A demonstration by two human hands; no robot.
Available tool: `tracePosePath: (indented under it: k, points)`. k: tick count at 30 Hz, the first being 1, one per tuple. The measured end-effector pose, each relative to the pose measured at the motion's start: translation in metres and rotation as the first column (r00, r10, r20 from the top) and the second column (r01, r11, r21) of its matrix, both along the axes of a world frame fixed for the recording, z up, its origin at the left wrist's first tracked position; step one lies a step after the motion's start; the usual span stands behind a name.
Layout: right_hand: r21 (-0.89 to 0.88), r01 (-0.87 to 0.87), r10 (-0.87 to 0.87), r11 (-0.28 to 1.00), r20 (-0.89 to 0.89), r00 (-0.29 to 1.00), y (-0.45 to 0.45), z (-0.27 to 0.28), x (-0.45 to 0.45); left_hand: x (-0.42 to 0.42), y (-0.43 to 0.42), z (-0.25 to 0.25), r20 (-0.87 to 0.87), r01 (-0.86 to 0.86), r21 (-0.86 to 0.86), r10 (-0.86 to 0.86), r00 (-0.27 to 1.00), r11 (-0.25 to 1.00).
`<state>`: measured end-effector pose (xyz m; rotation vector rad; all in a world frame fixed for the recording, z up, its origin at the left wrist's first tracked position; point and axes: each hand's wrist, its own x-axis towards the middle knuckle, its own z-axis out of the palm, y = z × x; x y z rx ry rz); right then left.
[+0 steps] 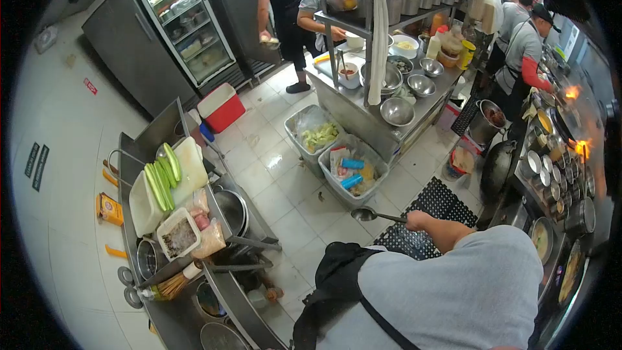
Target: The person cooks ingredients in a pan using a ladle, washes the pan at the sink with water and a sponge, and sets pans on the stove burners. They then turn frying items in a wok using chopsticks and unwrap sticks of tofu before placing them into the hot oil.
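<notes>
My right hand is closed around the handle of a metal ladle. The ladle is held out over the floor, its round bowl facing up and away from any pot. Below my arm lies a black perforated floor mat. My grey sleeve and black apron fill the lower part of the view. My left hand is out of sight.
At left, a steel counter holds peeled green vegetables and a white tub. Two lined bins stand ahead by a prep table. Flames burn on the stove line at right, where co-workers stand.
</notes>
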<state>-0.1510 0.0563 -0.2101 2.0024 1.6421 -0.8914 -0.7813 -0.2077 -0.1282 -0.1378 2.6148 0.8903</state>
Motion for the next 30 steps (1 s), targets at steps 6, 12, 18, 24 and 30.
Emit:
tracePosePath:
  k: [6, 12, 18, 24, 30]
  points:
    - [-0.029, 0.051, -0.051, 0.998, -0.006, 0.999, 0.002, 0.008, -0.006, -0.043, -0.036, -0.08, -0.013, 0.085, 0.357, -0.086, 0.996, 0.93]
    - [-0.163, 0.056, -0.05, 0.985, 0.036, 0.998, 0.011, -0.046, 0.023, -0.021, -0.006, -0.059, 0.161, -0.335, 0.552, 0.296, 0.942, 0.764]
    - [0.031, -0.182, 0.183, 0.983, -0.046, 0.982, 0.025, -0.088, 0.054, -0.022, -0.003, -0.02, 0.078, -0.227, 0.463, 0.216, 0.973, 0.857]
    - [0.131, -0.292, 0.301, 0.948, -0.058, 0.952, 0.062, -0.154, 0.093, -0.021, -0.023, -0.034, 0.112, -0.234, 0.457, 0.205, 0.972, 0.858]
    - [0.131, -0.273, 0.291, 0.953, -0.143, 0.946, 0.082, -0.02, -0.043, -0.013, -0.028, -0.01, 0.147, -0.239, 0.513, 0.19, 0.971, 0.824]
